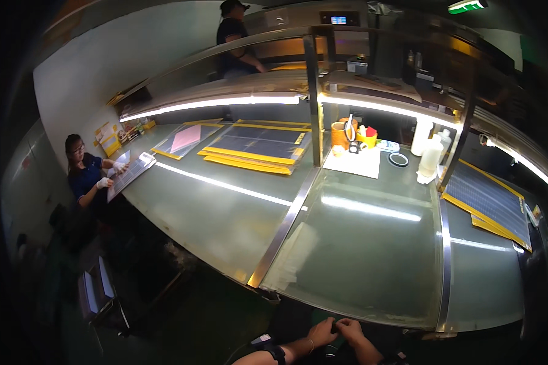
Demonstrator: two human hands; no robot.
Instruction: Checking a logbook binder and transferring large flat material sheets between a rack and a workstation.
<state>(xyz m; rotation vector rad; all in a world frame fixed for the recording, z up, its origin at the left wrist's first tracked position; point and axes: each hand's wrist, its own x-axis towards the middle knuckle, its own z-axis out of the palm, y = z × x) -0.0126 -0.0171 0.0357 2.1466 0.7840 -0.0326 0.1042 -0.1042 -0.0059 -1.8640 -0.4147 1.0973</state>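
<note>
Low in the view, beyond the near edge of the bench, my left hand [323, 333] and my right hand [351, 331] are close together, almost fingertip to fingertip. Both are closed with the fingers curled in. Whatever they hold, if anything, is too small and dark to make out. A dark band [277, 353] and a thin bracelet circle my left forearm and wrist. Neither hand touches the green-grey bench top [371, 261], which lies just in front of them.
Yellow-edged dark sheets are stacked left [256, 146] and right [493, 204]. White bottles [431, 155], an orange cup [339, 135] and a round black-rimmed lens [398, 159] stand at the back. Metal strips [284, 234] divide the bench. A gloved co-worker [85, 173] handles a panel; another person [234, 39] stands behind.
</note>
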